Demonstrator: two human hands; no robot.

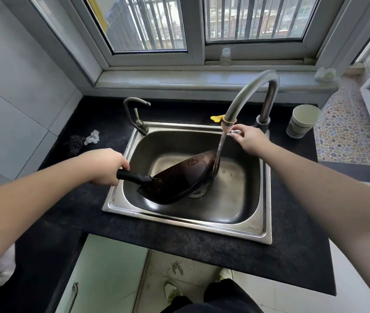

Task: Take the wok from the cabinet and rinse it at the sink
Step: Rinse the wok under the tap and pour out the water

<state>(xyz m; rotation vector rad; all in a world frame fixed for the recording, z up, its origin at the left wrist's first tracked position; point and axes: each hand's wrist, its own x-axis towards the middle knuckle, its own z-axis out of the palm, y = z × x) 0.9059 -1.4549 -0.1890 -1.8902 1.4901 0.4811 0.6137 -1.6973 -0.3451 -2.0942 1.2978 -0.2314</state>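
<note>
Wok (pixel 184 177): dark, round-bottomed metal, tilted steeply inside the sink (pixel 267 233), its far rim raised toward the tap stream, its lower edge resting near the drain, which it partly hides. Handle (pixel 132 176): black, matte, projecting over the sink's left rim; your left hand (pixel 106 166) grips its end, fingers curled round it and mostly out of sight beneath. Sink: stainless steel, rectangular with rounded corners, set into a black speckled countertop (pixel 202 245). Tall faucet (pixel 251 93): brushed metal gooseneck at the sink's back right corner, a beige collar at the spout; water falls from it onto the wok's rim. Your right hand (pixel 249 138) pinches a small silver fitting (pixel 236 132) just beside the spout; what that fitting is cannot be made out. Small faucet (pixel 135 116): thin metal, at the sink's back left corner. Yellow item (pixel 216 118): partly hidden behind the spout, unidentifiable. Paper cup (pixel 303 120): at the countertop's back right corner. Steel scourer (pixel 75 143) and crumpled white scrap (pixel 92 136): near the countertop's left edge. Cabinet door (pixel 102 274): pale green, below, cut off at the frame's bottom.
</note>
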